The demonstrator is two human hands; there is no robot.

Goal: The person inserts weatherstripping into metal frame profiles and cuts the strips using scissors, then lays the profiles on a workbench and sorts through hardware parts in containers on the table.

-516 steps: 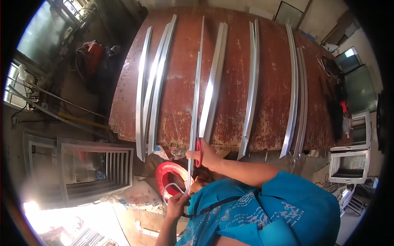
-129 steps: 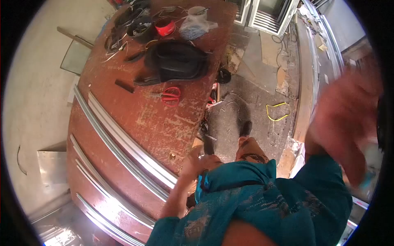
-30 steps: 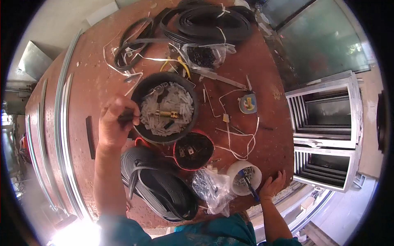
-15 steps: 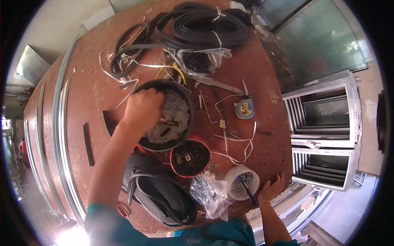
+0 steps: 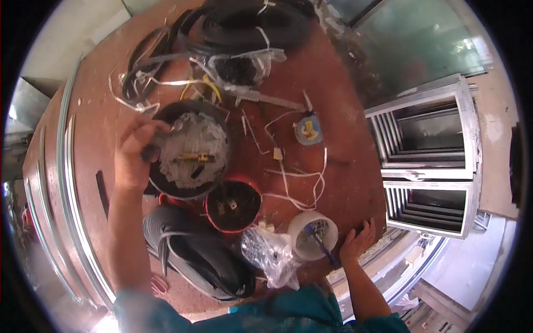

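My left hand (image 5: 136, 145) is closed, fingertips together, over the left rim of a black bowl (image 5: 230, 145). Something dark and blurred is at its fingers; I cannot make out what it is. Pale whitish small pieces (image 5: 194, 131) fill the bowl, with a yellowish metal piece (image 5: 194, 157) and a short black piece lying on top. My right hand (image 5: 358, 242) rests open on the table's front right edge, fingers spread, holding nothing. Just left of it stands a white tub (image 5: 296, 225) of small metal parts, with a blue-handled tool (image 5: 326, 251) leaning out.
A red-rimmed dark bowl (image 5: 234, 206) sits beside a clear plastic bag (image 5: 268, 256). Coiled black rubber strip (image 5: 194, 252) lies in front, more coils (image 5: 250, 28) at the back. A tape measure (image 5: 308, 130) and white cord (image 5: 286, 188) lie right of centre. Metal profiles (image 5: 69, 183) line the left.
My left hand has drawn out of the black bowl's contents, moving left to its rim. The yellowish piece is more exposed. The view has shifted; my right hand stays at the edge.
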